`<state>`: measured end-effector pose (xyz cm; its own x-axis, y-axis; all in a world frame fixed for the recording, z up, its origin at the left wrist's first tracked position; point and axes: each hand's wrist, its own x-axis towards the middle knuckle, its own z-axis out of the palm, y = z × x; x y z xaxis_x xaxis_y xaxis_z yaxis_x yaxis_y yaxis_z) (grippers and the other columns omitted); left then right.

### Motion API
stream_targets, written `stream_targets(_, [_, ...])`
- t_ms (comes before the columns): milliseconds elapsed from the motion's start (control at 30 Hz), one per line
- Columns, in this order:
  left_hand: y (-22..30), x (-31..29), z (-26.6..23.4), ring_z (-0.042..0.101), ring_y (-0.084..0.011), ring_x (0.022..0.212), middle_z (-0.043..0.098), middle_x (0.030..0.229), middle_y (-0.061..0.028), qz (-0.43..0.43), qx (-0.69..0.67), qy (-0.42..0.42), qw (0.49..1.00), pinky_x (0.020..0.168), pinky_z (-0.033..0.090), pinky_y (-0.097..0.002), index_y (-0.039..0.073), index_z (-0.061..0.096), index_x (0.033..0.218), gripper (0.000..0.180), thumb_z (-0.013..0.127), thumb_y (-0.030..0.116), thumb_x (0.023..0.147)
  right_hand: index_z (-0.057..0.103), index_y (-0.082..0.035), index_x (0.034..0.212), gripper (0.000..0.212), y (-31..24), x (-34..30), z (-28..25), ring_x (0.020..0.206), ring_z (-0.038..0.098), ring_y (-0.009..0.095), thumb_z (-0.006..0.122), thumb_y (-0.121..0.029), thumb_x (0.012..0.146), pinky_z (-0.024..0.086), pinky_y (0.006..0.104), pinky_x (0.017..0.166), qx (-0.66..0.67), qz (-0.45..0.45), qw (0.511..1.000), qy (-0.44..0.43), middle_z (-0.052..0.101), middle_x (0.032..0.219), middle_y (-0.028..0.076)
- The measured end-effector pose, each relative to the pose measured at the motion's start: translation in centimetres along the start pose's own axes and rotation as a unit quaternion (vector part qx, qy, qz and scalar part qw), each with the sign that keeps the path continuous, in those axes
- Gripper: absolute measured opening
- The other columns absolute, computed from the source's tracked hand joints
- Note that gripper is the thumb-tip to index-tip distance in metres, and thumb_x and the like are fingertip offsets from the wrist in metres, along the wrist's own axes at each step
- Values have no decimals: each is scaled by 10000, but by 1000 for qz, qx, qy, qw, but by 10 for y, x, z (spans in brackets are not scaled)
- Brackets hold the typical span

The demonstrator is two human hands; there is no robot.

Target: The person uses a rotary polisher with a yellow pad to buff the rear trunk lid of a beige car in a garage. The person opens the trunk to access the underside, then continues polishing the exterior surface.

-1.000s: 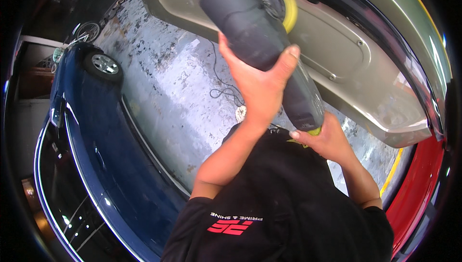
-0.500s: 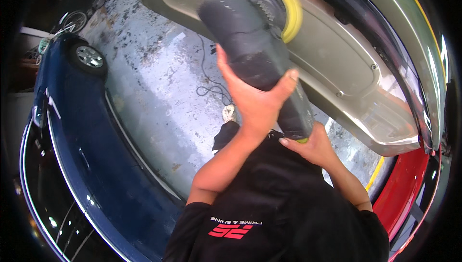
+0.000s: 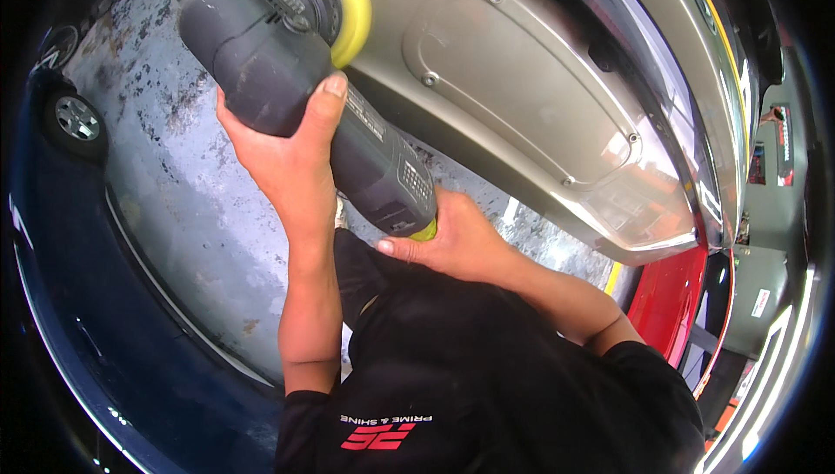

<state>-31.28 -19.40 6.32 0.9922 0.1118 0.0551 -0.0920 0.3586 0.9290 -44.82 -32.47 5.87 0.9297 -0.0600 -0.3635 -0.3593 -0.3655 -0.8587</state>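
Tan panel (image 3: 522, 83): work on it looks under way rather than finished, judging by the polisher (image 3: 261, 70) held up to it; the surface shines, but which parts are done and which are left cannot be told.
Yellow pad (image 3: 355, 15): in front of the panel, nearer its left edge and well apart from its lower right corner; its face is turned away, so contact cannot be told.
Polisher body: slants across the panel's lower edge, from upper left down to the right.
Left hand (image 3: 291, 156): clamped round the polisher behind its head, thumb on the right side just below the pad, fingers curling under the left side.
Right hand (image 3: 465, 237): clamped on the tail end, thumb beside its yellow-green tip, other fingers mostly hidden.
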Motion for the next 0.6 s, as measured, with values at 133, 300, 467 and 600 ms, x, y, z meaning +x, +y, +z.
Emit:
stream_targets(133, [-12,-27,-8,608,-233,1138,571,1307,-172,0,16,15,1000,1034,497,-384,-74,347,1503,961,928,157,773,652,43,1237,667,0,-20,-4,1030,758,316,897,-419,822,572,416,921,-3,86,995,-44,767,1086,215])
stream_targets(300, [-27,-70,-8,591,-243,1175,542,1345,-186,-9,30,15,999,1045,493,-388,-83,292,1542,1040,941,178,771,646,37,1257,671,29,-56,-9,1051,754,288,891,-417,829,564,406,944,-22,71,996,-47,772,1100,189])
stream_targets(467, [-33,-128,3,538,-285,1281,480,1440,-226,-36,61,13,997,1119,440,-415,-99,203,1581,1156,959,228,770,648,24,1271,671,57,-104,-24,1063,750,292,888,-419,827,560,404,953,-7,81,996,-39,769,1109,195])
stream_targets(600, [-32,-174,16,502,-304,1330,438,1484,-243,-45,99,3,994,1148,411,-436,-93,191,1588,1183,966,241,760,603,43,1345,744,81,-143,-39,1094,714,247,915,-368,809,536,389,1002,-6,108,992,-58,751,1176,168])
